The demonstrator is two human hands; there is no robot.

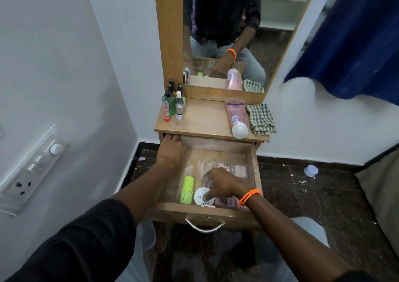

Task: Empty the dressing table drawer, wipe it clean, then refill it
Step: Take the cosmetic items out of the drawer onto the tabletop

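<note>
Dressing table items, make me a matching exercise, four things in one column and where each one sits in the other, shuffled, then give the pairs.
Things
1. lime green tube
2. pink tube
3. checked cloth
4. round white jar

Places
A. tabletop, far right edge
B. in the drawer, under the right hand
C. in the drawer, left of the jar
D. lying on the tabletop, just left of the cloth

Pairs: 1-C, 2-D, 3-A, 4-B
</note>
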